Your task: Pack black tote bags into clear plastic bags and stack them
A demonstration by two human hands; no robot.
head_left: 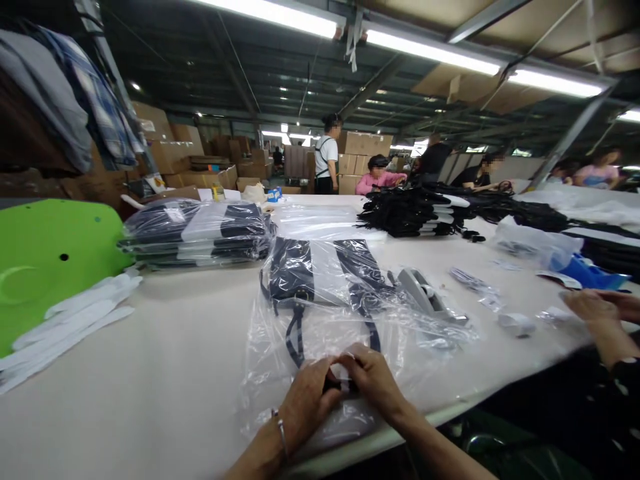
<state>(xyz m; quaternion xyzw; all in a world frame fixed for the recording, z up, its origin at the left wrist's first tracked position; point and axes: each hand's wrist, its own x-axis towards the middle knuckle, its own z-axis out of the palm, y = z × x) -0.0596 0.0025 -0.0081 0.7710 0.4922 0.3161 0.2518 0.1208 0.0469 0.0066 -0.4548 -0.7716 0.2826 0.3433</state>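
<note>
A black bag with a pale middle band [327,267] lies in a clear plastic bag [260,373] on the pale table [150,360]. Dark straps [295,333] run from it toward my hands. At the near end of the plastic, my left hand [311,393] has its fingers bent together around a small dark piece. My right hand [373,380] is closed beside it, its fingertips meeting the left ones. What exactly each hand pinches is partly hidden by the fingers. A grey tape dispenser [423,293] stands right of the bag.
Wrapped bags [200,233] are stacked back left, near white gloves [70,327] and a green panel [55,253]. Black bags [415,210] are piled behind. Another person's hands [600,310] are at the right, by blue plastic [585,270]. More people are farther back.
</note>
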